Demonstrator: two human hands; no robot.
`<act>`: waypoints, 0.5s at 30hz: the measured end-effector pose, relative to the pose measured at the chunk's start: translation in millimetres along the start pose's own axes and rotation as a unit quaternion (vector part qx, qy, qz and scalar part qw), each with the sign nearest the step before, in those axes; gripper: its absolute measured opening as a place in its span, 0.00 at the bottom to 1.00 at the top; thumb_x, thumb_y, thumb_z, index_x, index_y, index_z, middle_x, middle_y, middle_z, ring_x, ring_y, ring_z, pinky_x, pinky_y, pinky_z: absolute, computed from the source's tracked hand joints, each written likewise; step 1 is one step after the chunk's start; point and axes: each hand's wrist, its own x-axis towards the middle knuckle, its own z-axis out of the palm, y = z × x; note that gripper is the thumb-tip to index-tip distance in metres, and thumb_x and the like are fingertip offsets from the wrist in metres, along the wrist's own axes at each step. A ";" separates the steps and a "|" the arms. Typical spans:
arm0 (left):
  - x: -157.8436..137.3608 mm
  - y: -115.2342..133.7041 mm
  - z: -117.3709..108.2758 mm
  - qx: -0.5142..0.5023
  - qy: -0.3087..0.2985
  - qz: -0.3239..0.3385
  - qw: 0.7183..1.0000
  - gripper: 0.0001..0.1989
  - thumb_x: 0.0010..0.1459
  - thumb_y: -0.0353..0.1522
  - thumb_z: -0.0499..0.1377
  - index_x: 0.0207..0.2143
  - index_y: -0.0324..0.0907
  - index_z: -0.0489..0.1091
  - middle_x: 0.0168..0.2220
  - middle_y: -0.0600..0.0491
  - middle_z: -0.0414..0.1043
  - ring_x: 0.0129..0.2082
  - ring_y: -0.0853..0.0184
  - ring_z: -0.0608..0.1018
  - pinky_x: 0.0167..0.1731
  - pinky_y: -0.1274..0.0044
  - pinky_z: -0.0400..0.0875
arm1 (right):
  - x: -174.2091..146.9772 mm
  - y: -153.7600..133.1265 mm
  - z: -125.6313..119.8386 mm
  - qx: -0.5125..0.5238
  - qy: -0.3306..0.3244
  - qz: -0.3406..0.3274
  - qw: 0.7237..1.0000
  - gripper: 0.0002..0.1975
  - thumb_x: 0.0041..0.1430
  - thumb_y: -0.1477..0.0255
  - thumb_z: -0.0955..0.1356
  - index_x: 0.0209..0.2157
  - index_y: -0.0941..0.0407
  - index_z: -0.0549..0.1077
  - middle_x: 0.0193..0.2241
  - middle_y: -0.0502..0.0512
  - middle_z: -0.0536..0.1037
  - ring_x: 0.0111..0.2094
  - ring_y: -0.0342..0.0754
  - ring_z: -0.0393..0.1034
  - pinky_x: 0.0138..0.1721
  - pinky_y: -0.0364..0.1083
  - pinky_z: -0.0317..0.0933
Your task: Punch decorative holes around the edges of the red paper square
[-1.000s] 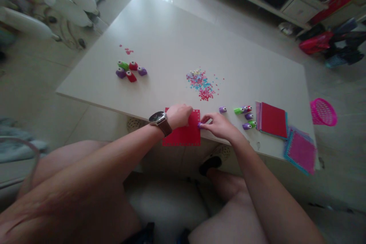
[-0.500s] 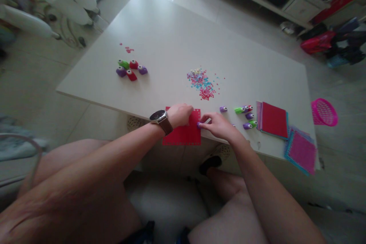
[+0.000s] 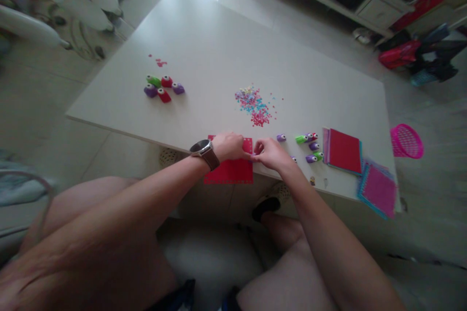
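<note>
A red paper sheet (image 3: 229,172) with small holes punched along its edges hangs over the table's near edge. My left hand (image 3: 230,146), with a watch on the wrist, lies over its upper part, fingers curled and gripping it; the thumb reaches its right edge. At that same edge my right hand (image 3: 272,154) pinches a small purple craft punch, now almost wholly covered by the fingers. Just right of this hand stands another purple punch (image 3: 281,138). Farther right is a cluster of purple, green and red punches (image 3: 311,146).
Colourful confetti (image 3: 254,106) is scattered mid-table. More punches (image 3: 162,90) and pink paper bits (image 3: 159,62) are at the left. Coloured sheets (image 3: 343,150) and punched sheets (image 3: 378,188) lie stacked at the right, the latter overhanging the white table (image 3: 219,58). Beyond is a pink basket (image 3: 406,141).
My left thumb has stretched right to the sheet's edge, meeting my right fingers. Those fingers have closed in, hiding the purple punch that showed before. The view has shifted slightly.
</note>
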 end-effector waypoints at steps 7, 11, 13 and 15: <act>-5.6 13.3 -2.5 0.042 -0.004 -0.020 0.999 0.28 0.67 0.54 0.60 0.52 0.41 0.79 0.53 0.37 0.83 0.52 0.51 0.84 0.45 0.70 0.75 | 2.1 -7.8 -0.4 -0.041 0.006 0.000 0.999 0.12 0.55 0.70 0.81 0.32 0.57 0.77 0.31 0.54 0.82 0.34 0.46 0.74 0.31 0.43 0.56; -10.2 18.2 -1.8 0.055 -0.008 -0.035 0.998 0.29 0.69 0.54 0.58 0.57 0.40 0.75 0.56 0.32 0.80 0.55 0.47 0.83 0.50 0.65 0.76 | 2.9 -9.2 -0.2 -0.053 0.007 0.003 0.999 0.12 0.55 0.69 0.82 0.33 0.57 0.78 0.32 0.54 0.82 0.35 0.46 0.74 0.32 0.42 0.56; -11.6 20.6 -1.4 0.060 -0.004 -0.042 0.997 0.29 0.70 0.53 0.58 0.58 0.39 0.74 0.57 0.30 0.79 0.57 0.46 0.82 0.53 0.63 0.75 | 3.8 -9.8 -0.6 -0.055 0.006 0.013 0.998 0.11 0.56 0.70 0.81 0.34 0.57 0.78 0.33 0.54 0.82 0.34 0.45 0.74 0.32 0.42 0.56; -11.7 22.9 -2.6 0.058 -0.006 -0.048 0.997 0.30 0.70 0.52 0.58 0.60 0.38 0.73 0.58 0.29 0.78 0.58 0.44 0.81 0.55 0.61 0.75 | 5.4 -10.2 -1.7 -0.057 0.002 0.022 0.998 0.10 0.55 0.72 0.81 0.33 0.57 0.78 0.33 0.54 0.82 0.34 0.45 0.74 0.32 0.42 0.56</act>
